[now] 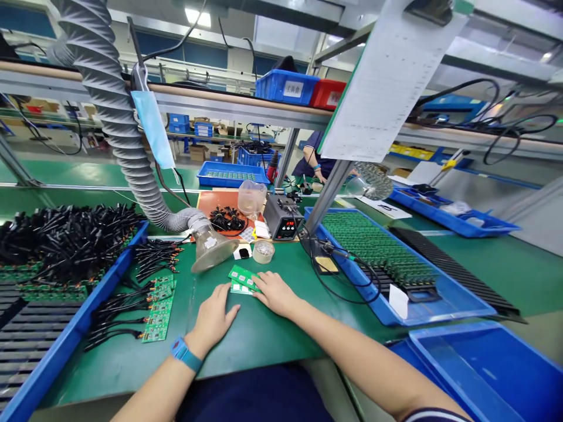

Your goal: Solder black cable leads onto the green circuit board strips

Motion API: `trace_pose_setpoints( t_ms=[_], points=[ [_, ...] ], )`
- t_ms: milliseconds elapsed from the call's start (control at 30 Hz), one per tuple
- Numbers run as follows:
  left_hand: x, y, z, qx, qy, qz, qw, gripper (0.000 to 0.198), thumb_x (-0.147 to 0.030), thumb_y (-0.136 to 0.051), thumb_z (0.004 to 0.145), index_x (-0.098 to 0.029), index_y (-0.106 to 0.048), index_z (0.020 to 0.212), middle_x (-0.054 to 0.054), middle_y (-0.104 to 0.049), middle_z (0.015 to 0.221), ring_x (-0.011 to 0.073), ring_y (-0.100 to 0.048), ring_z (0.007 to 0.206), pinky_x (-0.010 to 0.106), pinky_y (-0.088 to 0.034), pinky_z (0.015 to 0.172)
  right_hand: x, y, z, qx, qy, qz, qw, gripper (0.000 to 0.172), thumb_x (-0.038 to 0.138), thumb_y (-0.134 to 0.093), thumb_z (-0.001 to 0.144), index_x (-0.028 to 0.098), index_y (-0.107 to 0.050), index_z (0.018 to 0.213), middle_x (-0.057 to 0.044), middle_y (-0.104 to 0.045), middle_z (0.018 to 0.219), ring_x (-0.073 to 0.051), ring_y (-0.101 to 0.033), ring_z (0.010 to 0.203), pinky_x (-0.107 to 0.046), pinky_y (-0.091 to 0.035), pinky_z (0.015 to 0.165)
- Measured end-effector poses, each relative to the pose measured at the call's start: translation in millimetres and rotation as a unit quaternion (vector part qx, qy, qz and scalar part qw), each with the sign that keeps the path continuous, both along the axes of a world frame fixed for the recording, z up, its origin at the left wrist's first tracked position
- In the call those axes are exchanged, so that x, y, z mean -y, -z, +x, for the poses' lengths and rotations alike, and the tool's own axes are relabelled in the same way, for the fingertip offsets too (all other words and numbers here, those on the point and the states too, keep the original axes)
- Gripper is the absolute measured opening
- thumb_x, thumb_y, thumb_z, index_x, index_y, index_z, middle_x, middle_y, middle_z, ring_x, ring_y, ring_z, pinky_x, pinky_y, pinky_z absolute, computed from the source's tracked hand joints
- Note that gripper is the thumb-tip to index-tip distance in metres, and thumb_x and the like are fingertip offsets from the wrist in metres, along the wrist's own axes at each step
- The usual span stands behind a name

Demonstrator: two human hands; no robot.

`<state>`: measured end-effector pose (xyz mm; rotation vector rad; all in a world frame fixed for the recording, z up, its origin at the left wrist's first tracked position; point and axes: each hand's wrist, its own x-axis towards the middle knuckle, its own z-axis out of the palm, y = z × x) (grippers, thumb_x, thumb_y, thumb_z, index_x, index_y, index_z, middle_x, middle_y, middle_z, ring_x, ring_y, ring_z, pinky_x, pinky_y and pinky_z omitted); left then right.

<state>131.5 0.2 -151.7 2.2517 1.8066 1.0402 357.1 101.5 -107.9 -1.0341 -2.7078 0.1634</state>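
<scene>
At the left edge, a blue tray (pixel 109 275) of cabled boards is cut off by the frame. Wired boards (pixel 159 313) lie at nine o'clock from the left hand (pixel 213 316), which rests palm down, thumb spread, apparently holding nothing; fingertip contact is unclear. At its one o'clock, a green board (pixel 241 275) lies on the desk (pixel 264 346), partly hiding a second board (pixel 240 289). The right hand (pixel 276 295) bends over their right ends, grip uncertain. The step looks like positioning boards; moving on calls for a sure edge hold.
</scene>
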Motion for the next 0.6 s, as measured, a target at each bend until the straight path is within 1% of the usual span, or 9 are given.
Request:
trace_pose_setpoints(
  t_ms=[100, 167, 233, 267, 300, 367, 433, 500, 600],
  points=[
    [1.7, 2.4, -0.5, 0.01, -0.003, 0.011, 1.0, 0.044, -0.027, -0.062, 0.095, -0.02, -0.05, 0.136, 0.014, -0.065, 0.129, 0.0291, -0.068, 0.113, 0.044, -0.06, 0.092, -0.2, -2.9, 6.8, -0.07, 0.009, -0.029, 0.997, 0.036, 0.031, -0.07, 0.096, 0.018, -0.066, 0.129, -0.018, -0.065, 0.133, -0.033, -0.061, 0.118, -0.051, -0.05, 0.101],
    [-0.3, 3.6, 1.4, -0.002, -0.014, 0.024, 1.0, 0.04, -0.027, -0.061, 0.096, -0.019, -0.053, 0.134, 0.016, -0.064, 0.131, 0.0315, -0.066, 0.116, 0.047, -0.058, 0.095, 2.0, -4.2, 16.1, -0.141, 0.042, -0.054, 0.988, 0.035, 0.036, -0.067, 0.097, 0.018, -0.069, 0.126, -0.019, -0.063, 0.138, -0.034, -0.059, 0.125, -0.055, -0.047, 0.107],
    [-8.5, 2.9, 5.3, -0.025, -0.012, 0.034, 0.999, 0.042, -0.027, -0.062, 0.095, -0.017, -0.055, 0.135, 0.02, -0.057, 0.143, 0.0362, -0.059, 0.126, 0.052, -0.055, 0.1, 6.9, -4.6, 28.3, -0.221, 0.094, -0.086, 0.967, 0.037, 0.046, -0.062, 0.098, 0.018, -0.072, 0.121, -0.019, -0.063, 0.139, -0.035, -0.058, 0.129, -0.057, -0.045, 0.11],
    [-15.3, 1.8, 7.7, -0.038, 0.002, 0.035, 0.999, 0.045, -0.027, -0.063, 0.094, -0.017, -0.054, 0.138, 0.021, -0.052, 0.15, 0.038, -0.055, 0.131, 0.054, -0.053, 0.102, 10.4, -4.8, 35.2, -0.261, 0.124, -0.108, 0.951, 0.041, 0.052, -0.058, 0.099, 0.018, -0.073, 0.117, -0.018, -0.066, 0.135, -0.035, -0.062, 0.126, -0.055, -0.047, 0.108],
    [-23.8, 0.4, 10.4, -0.048, 0.025, 0.032, 0.998, 0.047, -0.026, -0.064, 0.094, -0.017, -0.055, 0.139, 0.02, -0.048, 0.154, 0.0387, -0.052, 0.134, 0.055, -0.051, 0.103, 14.3, -4.9, 42.3, -0.299, 0.157, -0.134, 0.932, 0.046, 0.057, -0.054, 0.1, 0.018, -0.074, 0.113, -0.018, -0.071, 0.127, -0.034, -0.068, 0.117, -0.053, -0.053, 0.102],
    [-43.0, -2.0, 15.3, -0.06, 0.081, 0.021, 0.995, 0.042, -0.023, -0.063, 0.094, -0.018, -0.059, 0.136, 0.017, -0.054, 0.151, 0.0375, -0.053, 0.132, 0.055, -0.051, 0.103, 22.9, -5.0, 57.0, -0.366, 0.221, -0.195, 0.883, 0.056, 0.067, -0.048, 0.099, 0.017, -0.074, 0.101, -0.016, -0.078, 0.097, -0.031, -0.077, 0.086, -0.045, -0.062, 0.079],
    [-60.5, -2.5, 18.3, -0.062, 0.117, 0.01, 0.991, 0.033, -0.023, -0.061, 0.096, -0.019, -0.065, 0.129, 0.015, -0.065, 0.137, 0.0358, -0.058, 0.124, 0.054, -0.052, 0.099, 31.4, -4.4, 70.9, -0.425, 0.276, -0.252, 0.824, 0.062, 0.073, -0.048, 0.096, 0.015, -0.071, 0.092, -0.011, -0.075, 0.07, -0.026, -0.074, 0.06, -0.037, -0.061, 0.06],
    [-72.0, -0.7, 17.9, -0.053, 0.128, 0.007, 0.99, 0.029, -0.023, -0.058, 0.097, -0.019, -0.068, 0.124, 0.015, -0.069, 0.13, 0.0351, -0.06, 0.118, 0.055, -0.053, 0.096, 38.7, -2.1, 83.2, -0.48, 0.318, -0.29, 0.764, 0.064, 0.077, -0.053, 0.092, 0.014, -0.067, 0.089, -0.009, -0.071, 0.06, -0.025, -0.072, 0.054, -0.033, -0.059, 0.054],
    [-78.1, 3.0, 12.7, -0.027, 0.146, 0.027, 0.989, 0.029, -0.021, -0.053, 0.098, -0.021, -0.07, 0.121, 0.015, -0.071, 0.128, 0.0337, -0.062, 0.113, 0.053, -0.054, 0.093, 46.8, 4.3, 97.2, -0.55, 0.36, -0.317, 0.684, 0.064, 0.078, -0.063, 0.084, 0.014, -0.065, 0.089, -0.009, -0.071, 0.061, -0.025, -0.073, 0.054, -0.03, -0.057, 0.051]
  ],
)
